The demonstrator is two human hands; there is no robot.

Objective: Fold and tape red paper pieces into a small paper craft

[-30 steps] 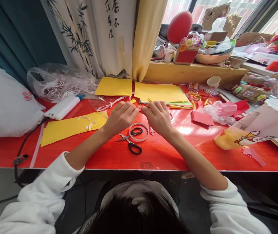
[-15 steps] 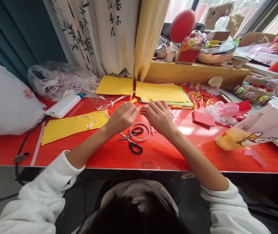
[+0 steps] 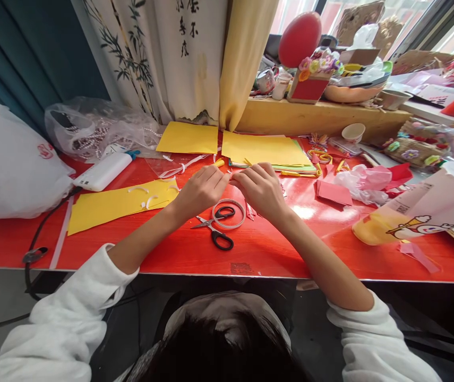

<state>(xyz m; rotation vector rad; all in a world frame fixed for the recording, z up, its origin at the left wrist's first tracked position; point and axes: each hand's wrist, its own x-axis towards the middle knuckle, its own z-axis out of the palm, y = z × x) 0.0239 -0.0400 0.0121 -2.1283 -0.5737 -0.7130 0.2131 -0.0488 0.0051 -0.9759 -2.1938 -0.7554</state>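
My left hand [image 3: 203, 185] and my right hand [image 3: 262, 185] meet over the middle of the red table, fingertips closed and almost touching. A small pale bit shows between them, too small and covered to name. Just beyond my left fingers a yellow rolled piece [image 3: 219, 163] sticks out. Below the hands lie black-handled scissors [image 3: 222, 240], blades pointing left, with a clear tape ring [image 3: 243, 217] resting over one handle loop. Left of my left hand, a yellow paper strip [image 3: 99, 210] carries several small white curled scraps [image 3: 152, 200].
Yellow sheets [image 3: 264, 150] are stacked at the back. At right stand a drink cup [image 3: 413, 209], red paper pieces [image 3: 333, 192] and a crumpled plastic bag [image 3: 364, 183]. A white power bank [image 3: 105, 171] and a large white bag [image 3: 15, 164] occupy the left.
My fingertips have shifted very slightly while staying together. The camera view has moved a little; the things on the table lie as before.
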